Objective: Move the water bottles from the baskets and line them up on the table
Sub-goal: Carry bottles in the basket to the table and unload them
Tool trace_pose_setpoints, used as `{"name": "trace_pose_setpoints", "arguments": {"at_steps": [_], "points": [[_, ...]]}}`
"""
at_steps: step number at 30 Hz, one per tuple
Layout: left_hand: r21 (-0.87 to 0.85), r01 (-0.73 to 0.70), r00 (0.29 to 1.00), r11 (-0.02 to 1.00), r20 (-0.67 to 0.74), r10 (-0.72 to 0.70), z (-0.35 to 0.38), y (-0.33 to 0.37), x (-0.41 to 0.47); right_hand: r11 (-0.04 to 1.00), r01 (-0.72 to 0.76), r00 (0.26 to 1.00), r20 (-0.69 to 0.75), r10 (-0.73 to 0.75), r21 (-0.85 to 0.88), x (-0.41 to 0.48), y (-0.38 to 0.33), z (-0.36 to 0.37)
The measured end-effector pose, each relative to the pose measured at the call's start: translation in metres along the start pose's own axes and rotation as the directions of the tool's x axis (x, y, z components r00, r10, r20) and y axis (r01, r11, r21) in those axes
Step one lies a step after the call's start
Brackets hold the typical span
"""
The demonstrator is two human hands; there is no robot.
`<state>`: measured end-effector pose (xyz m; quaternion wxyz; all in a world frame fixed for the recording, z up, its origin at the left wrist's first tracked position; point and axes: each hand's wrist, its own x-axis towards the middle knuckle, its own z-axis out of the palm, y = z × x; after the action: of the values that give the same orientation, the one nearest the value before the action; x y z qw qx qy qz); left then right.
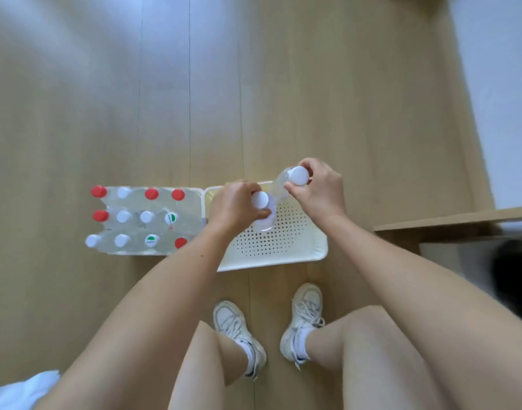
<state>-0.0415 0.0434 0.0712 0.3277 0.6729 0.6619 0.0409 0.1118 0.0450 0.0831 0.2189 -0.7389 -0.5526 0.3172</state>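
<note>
Two white baskets stand side by side on the wooden floor. The left basket (pixel 201 199) is packed with several clear water bottles (pixel 135 220) with red, white and green-marked caps. The right basket (pixel 283 261) has a perforated bottom and holds nothing else in view. My left hand (pixel 236 207) grips a white-capped bottle (pixel 264 213) by its neck over the right basket. My right hand (pixel 318 187) pinches another white-capped bottle (pixel 295 176) by its neck above that basket's far right corner.
A light wooden table edge (pixel 455 221) shows at the right, with a dark object (pixel 514 276) below it. My legs and white sneakers (pixel 304 321) are just in front of the baskets. White cloth (pixel 17 392) lies at the bottom left.
</note>
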Motion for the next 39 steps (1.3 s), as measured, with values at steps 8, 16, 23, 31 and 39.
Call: {"name": "trace_pose_setpoints", "arguments": {"at_steps": [8, 16, 23, 31, 39], "points": [[0.226, -0.336, 0.942, 0.914, 0.060, 0.332, -0.154, 0.157, -0.109, 0.980, -0.197, 0.969, -0.143, 0.201, 0.042, -0.122, -0.102, -0.201], [0.170, -0.743, 0.669, 0.648, 0.209, 0.713, -0.213, 0.287, -0.224, 0.922, -0.338, 0.825, -0.413, 0.387, 0.189, -0.287, -0.137, -0.327], [0.146, -0.952, 0.305, 0.268, 0.444, 0.843, -0.186, 0.402, -0.357, 0.867, -0.458, 0.679, -0.552, 0.484, 0.196, -0.444, -0.107, -0.401], [-0.066, -0.983, 0.117, 0.170, 0.486, 0.866, -0.094, 0.484, -0.521, 0.785, -0.518, 0.421, -0.697, 0.580, 0.340, -0.640, -0.041, -0.461], [-0.147, -0.989, -0.051, 0.026, 0.495, 0.867, -0.024, 0.543, -0.665, 0.687, -0.574, 0.167, -0.758, 0.630, 0.445, -0.782, 0.008, -0.492]]}}
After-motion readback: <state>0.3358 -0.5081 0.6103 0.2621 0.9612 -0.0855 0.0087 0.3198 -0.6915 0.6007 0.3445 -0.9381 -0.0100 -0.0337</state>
